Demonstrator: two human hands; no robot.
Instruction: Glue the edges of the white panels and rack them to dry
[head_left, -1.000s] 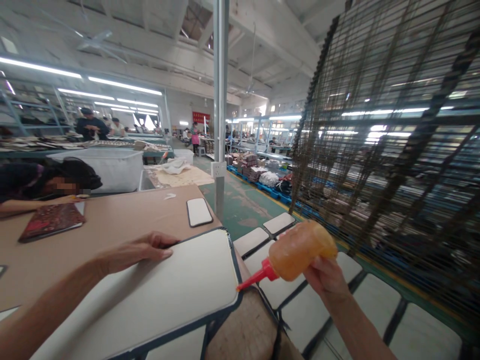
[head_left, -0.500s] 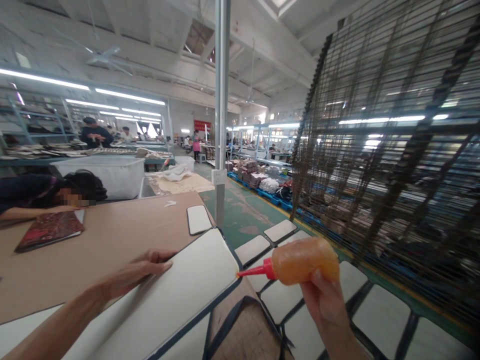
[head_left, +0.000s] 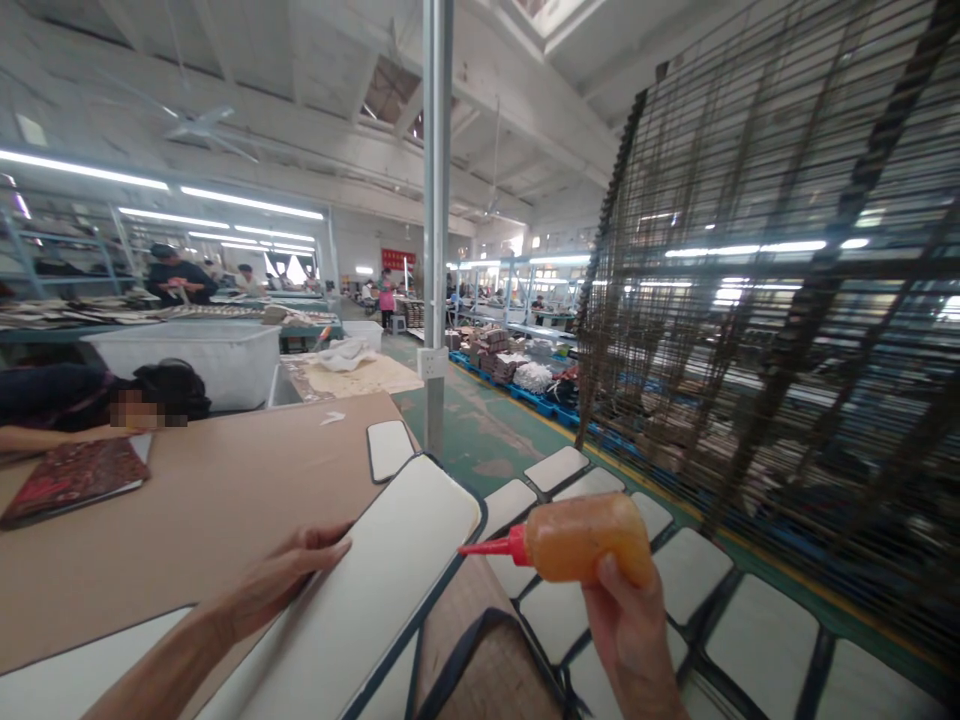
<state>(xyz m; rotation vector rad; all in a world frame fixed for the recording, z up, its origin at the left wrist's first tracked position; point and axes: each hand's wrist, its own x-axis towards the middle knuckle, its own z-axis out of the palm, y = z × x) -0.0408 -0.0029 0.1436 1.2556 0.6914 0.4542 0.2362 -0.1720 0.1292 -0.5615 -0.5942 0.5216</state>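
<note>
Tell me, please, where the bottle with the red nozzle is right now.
In the head view, the amber bottle is right of centre, in the right hand, its red nozzle pointing left at the edge of the large white panel.

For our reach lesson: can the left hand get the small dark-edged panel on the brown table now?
Probably not: the left hand grips the large panel, though the small panel looks mostly exposed.

Wearer's hands, two: left hand [head_left: 296, 562] at 8 o'clock, right hand [head_left: 628, 622] at 5. Bottle [head_left: 589, 537]: one, at 5. Held white panel [head_left: 397, 560]: one, at 7. Dark-edged panels [head_left: 765, 628] at 4: at least eight. Patterned panel [head_left: 79, 477]: one, at 9. Red banner [head_left: 398, 258]: one, at 10.
</note>
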